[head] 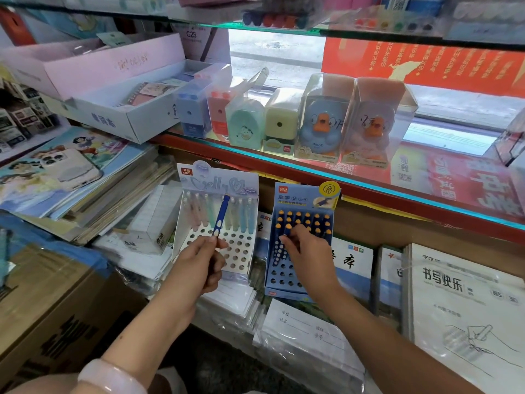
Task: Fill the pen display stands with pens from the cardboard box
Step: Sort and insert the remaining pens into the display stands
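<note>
two hands at the pen stands, below the glass shelf (369, 191).
carton (56, 317) at lower left. blue stand (284, 282): upper holes filled with blue pens. white stand (238, 248): pastel pens in the back row only. right hand (308, 251) pinches a pen (287, 231) at the blue stand, apparently half seated. left hand (200, 264) grips a blue pen (221, 216) upright before the white stand.

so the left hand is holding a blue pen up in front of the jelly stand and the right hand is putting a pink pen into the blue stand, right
Not quite. The head view shows the right hand seating a dark blue pen with a yellow tip, not a pink one, into the blue stand. The rest holds: the left hand holds a blue pen up in front of the Jelly stand.
</note>
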Demonstrator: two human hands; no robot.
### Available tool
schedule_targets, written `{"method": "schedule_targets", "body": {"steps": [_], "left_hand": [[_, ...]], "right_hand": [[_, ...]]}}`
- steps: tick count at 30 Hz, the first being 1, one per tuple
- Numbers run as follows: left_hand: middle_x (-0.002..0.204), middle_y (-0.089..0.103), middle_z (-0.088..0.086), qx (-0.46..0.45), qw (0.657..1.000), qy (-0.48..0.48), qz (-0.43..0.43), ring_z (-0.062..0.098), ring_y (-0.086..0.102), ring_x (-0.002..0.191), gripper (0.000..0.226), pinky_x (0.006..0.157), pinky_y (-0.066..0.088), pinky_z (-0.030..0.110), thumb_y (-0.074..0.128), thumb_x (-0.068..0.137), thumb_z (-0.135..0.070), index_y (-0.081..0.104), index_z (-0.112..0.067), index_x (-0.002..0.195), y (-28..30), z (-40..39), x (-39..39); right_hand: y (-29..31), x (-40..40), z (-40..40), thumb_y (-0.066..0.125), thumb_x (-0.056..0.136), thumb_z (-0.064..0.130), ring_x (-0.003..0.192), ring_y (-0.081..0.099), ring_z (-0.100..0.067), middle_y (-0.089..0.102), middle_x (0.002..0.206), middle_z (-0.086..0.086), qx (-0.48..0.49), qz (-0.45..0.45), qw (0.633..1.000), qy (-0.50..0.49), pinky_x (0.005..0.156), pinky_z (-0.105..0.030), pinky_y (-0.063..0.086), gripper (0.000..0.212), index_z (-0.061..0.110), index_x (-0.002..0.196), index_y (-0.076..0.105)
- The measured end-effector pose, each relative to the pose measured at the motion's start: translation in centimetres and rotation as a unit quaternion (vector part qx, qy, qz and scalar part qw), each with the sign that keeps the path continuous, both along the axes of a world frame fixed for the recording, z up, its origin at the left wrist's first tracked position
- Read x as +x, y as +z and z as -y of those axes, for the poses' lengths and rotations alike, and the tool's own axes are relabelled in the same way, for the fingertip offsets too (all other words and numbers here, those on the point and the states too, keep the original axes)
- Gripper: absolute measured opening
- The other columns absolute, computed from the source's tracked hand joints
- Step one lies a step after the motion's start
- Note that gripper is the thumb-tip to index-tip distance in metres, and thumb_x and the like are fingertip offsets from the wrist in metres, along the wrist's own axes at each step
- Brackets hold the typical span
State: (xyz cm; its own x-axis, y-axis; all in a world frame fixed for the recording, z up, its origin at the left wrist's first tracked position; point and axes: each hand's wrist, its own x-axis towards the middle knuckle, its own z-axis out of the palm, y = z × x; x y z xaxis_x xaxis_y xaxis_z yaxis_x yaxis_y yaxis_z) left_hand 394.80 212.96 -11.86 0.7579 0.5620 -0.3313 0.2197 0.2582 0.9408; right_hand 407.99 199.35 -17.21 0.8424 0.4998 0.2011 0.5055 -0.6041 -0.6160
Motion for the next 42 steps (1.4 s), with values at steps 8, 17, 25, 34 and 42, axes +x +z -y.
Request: {"method": "schedule_targets", "body": {"steps": [8, 17, 25, 34, 42], "left_hand": [[0.067, 0.057, 0.007, 0.031, 0.999, -0.011, -0.012, 0.018, 0.047, 0.053, 0.016, 0.052, 0.035, 0.026, 0.041, 0.097, -0.009, 0.057, -0.007, 0.093, 0.1, 0.7, 0.0], [0.066, 0.057, 0.004, 0.045, 0.998, -0.035, -0.007, 0.011, 0.049, 0.05, 0.018, 0.046, 0.038, 0.018, 0.042, 0.097, -0.009, 0.059, -0.01, 0.092, 0.2, 0.7, -0.2], [0.064, 0.058, -0.002, 0.071, 0.994, -0.08, 0.012, 0.006, 0.051, 0.05, 0.015, 0.047, 0.04, 0.015, 0.046, 0.095, -0.01, 0.061, -0.009, 0.095, 0.6, 1.1, -0.3], [0.069, 0.06, 0.005, 0.08, 0.989, -0.122, 0.006, 0.008, 0.052, 0.049, 0.01, 0.044, 0.043, 0.018, 0.051, 0.093, -0.007, 0.059, -0.012, 0.094, 0.8, 2.0, 0.0], [0.132, 0.043, -0.009, 0.397, 0.873, -0.248, -0.14, 0.009, 0.041, 0.123, 0.051, 0.1, 0.034, 0.024, 0.052, 0.09, -0.039, 0.032, -0.035, 0.137, -0.2, -1.4, -0.6]], "right_hand": [[0.0, 0.1, -1.1, 0.048, 0.096, 0.03, 0.064, 0.058, -0.025, 0.06, 0.073, -0.006, -0.041, 0.031, 0.998, 0.022, 0.061, -0.039, 0.048, 0.023, 0.011, 0.085, 0.046], [-1.0, 0.2, -0.5, 0.047, 0.097, 0.031, 0.064, 0.053, -0.022, 0.055, 0.069, -0.001, -0.094, -0.004, 0.994, 0.052, 0.056, -0.03, 0.04, 0.022, 0.01, 0.091, 0.05], [2.6, -1.0, -0.5, 0.057, 0.091, 0.031, 0.06, 0.054, -0.004, 0.058, 0.066, 0.01, 0.14, -0.056, 0.988, 0.035, 0.058, -0.015, 0.043, 0.015, 0.02, 0.081, 0.061], [5.7, -2.3, -1.7, 0.056, 0.092, 0.021, 0.057, 0.055, -0.004, 0.061, 0.062, 0.004, 0.276, -0.261, 0.919, 0.108, 0.058, -0.017, 0.049, 0.019, 0.006, 0.086, 0.065], [4.4, 1.0, 1.8, 0.052, 0.095, 0.019, 0.069, 0.067, -0.009, 0.067, 0.074, 0.001, 0.191, -0.14, 0.972, 0.011, 0.075, -0.029, 0.057, 0.018, 0.004, 0.09, 0.061]]}}
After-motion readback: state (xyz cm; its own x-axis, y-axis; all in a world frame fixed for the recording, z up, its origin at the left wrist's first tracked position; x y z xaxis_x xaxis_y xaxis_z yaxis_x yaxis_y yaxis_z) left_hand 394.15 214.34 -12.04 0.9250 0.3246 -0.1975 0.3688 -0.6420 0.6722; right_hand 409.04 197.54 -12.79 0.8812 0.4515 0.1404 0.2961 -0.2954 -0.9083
